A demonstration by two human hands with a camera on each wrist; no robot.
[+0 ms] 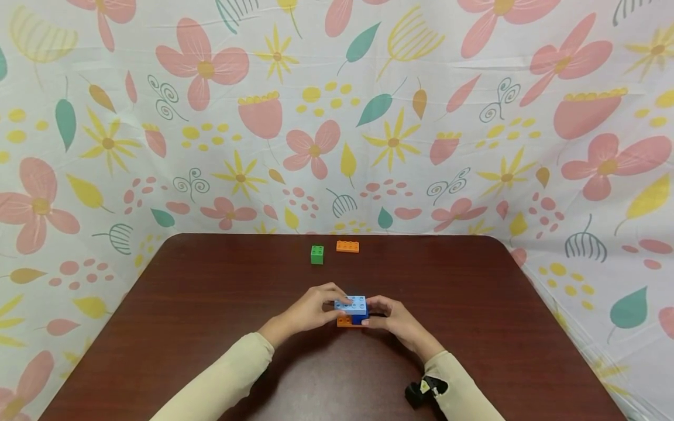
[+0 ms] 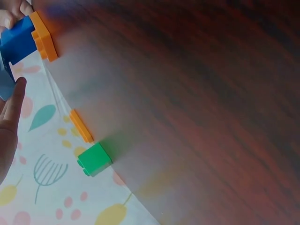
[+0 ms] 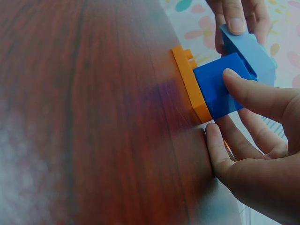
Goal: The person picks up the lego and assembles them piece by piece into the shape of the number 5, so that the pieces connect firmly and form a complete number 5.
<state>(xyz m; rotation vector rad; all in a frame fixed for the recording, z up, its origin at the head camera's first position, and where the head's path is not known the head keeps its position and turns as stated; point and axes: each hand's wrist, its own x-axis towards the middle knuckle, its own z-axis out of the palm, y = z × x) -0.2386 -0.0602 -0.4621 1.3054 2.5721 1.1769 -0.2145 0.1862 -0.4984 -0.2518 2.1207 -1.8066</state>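
On the table stands an orange plate brick [image 1: 344,321] with a dark blue brick [image 3: 220,84] on one end of it. A light blue brick [image 1: 351,304] lies over the dark blue one and juts out to the left; in the right wrist view it looks tilted against it. My left hand [image 1: 316,307] pinches the light blue brick by its left end. With thumb and fingers, my right hand [image 1: 397,321] grips the dark blue brick from the right. How far the light blue brick's studs are seated is hidden.
Farther back on the brown table [image 1: 237,275] are a green brick [image 1: 317,255] and another orange plate brick [image 1: 347,247], set side by side. A flower-print cloth [image 1: 316,193] hangs behind the table. A black strap device [image 1: 425,390] is on the right wrist.
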